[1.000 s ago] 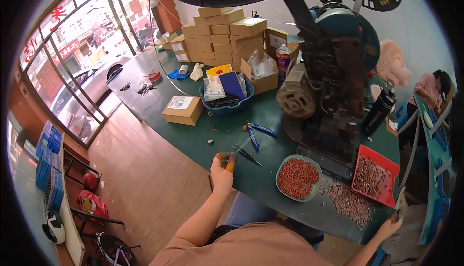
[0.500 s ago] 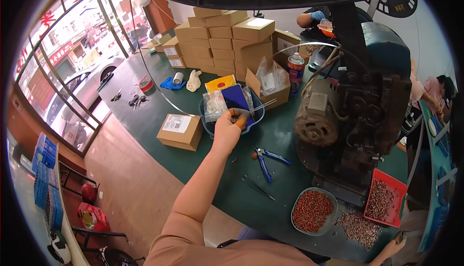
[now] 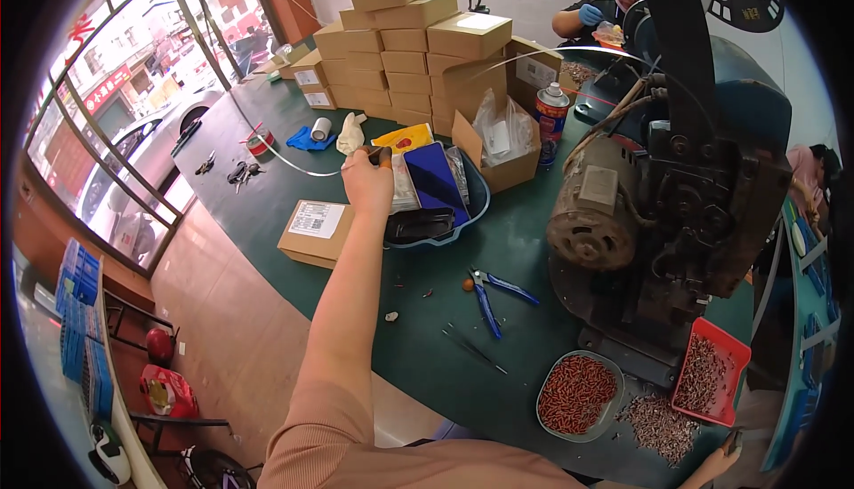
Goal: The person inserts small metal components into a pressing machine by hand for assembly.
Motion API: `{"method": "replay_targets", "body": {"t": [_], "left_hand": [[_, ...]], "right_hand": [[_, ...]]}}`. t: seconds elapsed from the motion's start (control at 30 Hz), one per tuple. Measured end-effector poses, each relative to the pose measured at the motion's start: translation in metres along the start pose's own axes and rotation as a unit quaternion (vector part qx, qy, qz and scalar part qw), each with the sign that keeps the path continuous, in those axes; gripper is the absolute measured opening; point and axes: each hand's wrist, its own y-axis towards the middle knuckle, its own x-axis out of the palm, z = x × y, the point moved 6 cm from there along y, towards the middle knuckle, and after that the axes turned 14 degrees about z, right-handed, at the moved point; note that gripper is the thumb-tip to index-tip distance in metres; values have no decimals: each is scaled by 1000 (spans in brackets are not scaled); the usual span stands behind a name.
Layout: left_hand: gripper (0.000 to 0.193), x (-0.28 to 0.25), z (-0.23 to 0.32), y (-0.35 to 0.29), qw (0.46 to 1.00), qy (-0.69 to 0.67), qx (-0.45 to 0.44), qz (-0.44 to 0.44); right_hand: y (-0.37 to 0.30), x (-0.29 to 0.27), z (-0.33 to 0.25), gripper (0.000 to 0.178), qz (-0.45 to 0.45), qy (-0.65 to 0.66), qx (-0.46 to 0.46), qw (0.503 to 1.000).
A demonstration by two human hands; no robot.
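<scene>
My left hand [image 3: 368, 185] reaches over the left rim of a blue plastic basket [image 3: 481, 208], fingers curled closed. Dark and orange-brown coverings show on its fingertips; what it grips is hidden. Inside the basket are a dark-blue flat pack [image 3: 436, 183], a yellow packet [image 3: 407, 139], a clear bag of pale pieces [image 3: 402, 188] and a black tray [image 3: 420, 225]. A thin pale strip [image 3: 298, 167] curves to just beside this hand. My right hand [image 3: 717, 464] is at the lower right, below a red tray [image 3: 735, 356], fingers closed; whatever lies in them cannot be made out.
Blue-handled cutters [image 3: 487, 309], tweezers [image 3: 477, 350] and a tub of red-brown pieces [image 3: 578, 391] lie nearer me. A motorised machine [image 3: 640, 213] fills the right. Cardboard boxes [image 3: 405, 62] are stacked behind; one box [image 3: 313, 231] sits left. Another person's gloved hand [image 3: 591, 15] shows beyond.
My left hand has moved left and away from me, from over the basket's middle to its left rim. The black tray is now uncovered. A small white piece now shows on the table.
</scene>
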Motion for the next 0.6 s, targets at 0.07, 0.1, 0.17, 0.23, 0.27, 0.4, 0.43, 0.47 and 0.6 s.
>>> {"method": "replay_targets", "body": {"t": [0.07,0.1,0.17,0.23,0.27,0.4,0.43,0.47,0.6], "left_hand": [[25,3,-6,7,997,51,50,-5],[25,5,-11,11,997,64,42,-21],[25,13,-17,12,996,73,34,-38],[23,24,-18,10,992,104,51,-44],[23,8,-29,16,991,120,49,-35],[19,17,-13,7,991,108,59,-53],[17,16,-14,6,990,113,56,-61],[17,17,-15,6,990,111,54,-61],[17,16,-14,4,989,120,69,-43]], "right_hand": [[-3,-2,-11,35,-3,49,-10,999],[-3,-3,-16,36,-30,-6,-15,999],[-2,-2,-14,37,-54,-61,-19,996],[2,-3,-1,36,-22,54,23,998],[-3,19,0,36,-38,64,20,997],[-7,-4,-16,34,-35,50,22,998],[-9,-12,-34,33,-49,-34,1,998],[-6,-10,-26,33,-47,-34,0,998],[1,1,4,31,-26,6,-11,1000]]}}
